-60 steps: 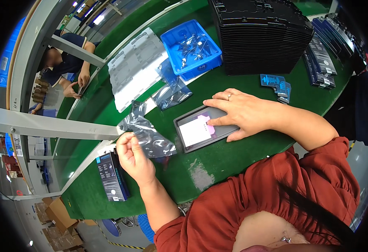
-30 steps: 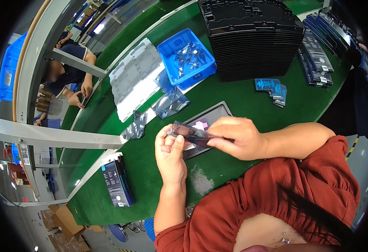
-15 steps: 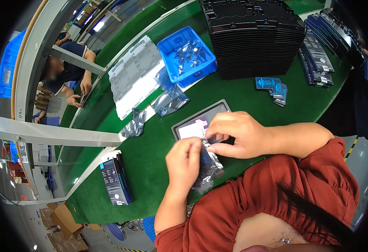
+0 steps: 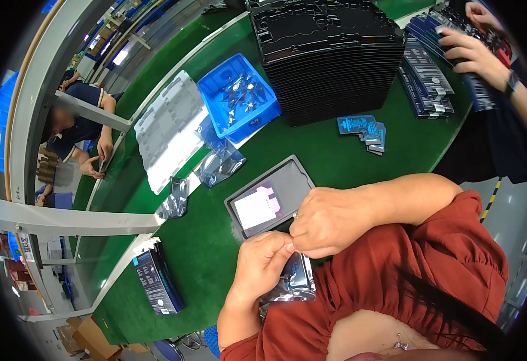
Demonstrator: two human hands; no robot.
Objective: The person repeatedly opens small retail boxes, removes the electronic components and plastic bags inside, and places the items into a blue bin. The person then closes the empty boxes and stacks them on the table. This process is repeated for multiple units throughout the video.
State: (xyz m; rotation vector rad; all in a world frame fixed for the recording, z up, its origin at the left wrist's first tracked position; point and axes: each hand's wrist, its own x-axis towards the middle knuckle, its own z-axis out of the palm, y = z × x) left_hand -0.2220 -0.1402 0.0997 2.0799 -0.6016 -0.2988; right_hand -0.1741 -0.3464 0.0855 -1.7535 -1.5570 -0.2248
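My left hand (image 4: 264,260) is closed on a shiny silver see-through bag (image 4: 293,286), pinching its upper edge between thumb and fingers. Right beside it, my right hand (image 4: 329,221) has its fingers curled in on the same edge, its knuckles hiding the grip. The bag hangs below my hands close to my body, with something dark inside that I cannot make out. Just beyond my hands lies a shallow grey tray (image 4: 304,179), holding a white card (image 4: 256,207) with a purple edge.
A blue bin (image 4: 252,124) of small bagged parts stands beyond, beside a tall stack of black trays (image 4: 335,84). Silver bags (image 4: 222,163), a pale moulded sheet (image 4: 170,132), blue packets (image 4: 358,127) and a dark box (image 4: 155,280) lie around. A co-worker's hand (image 4: 474,57) is over boxes at right.
Both hands have drawn back from the grey tray toward my body with the bag, uncovering the white card. A co-worker's hands have come into view at the far right. My view has shifted.
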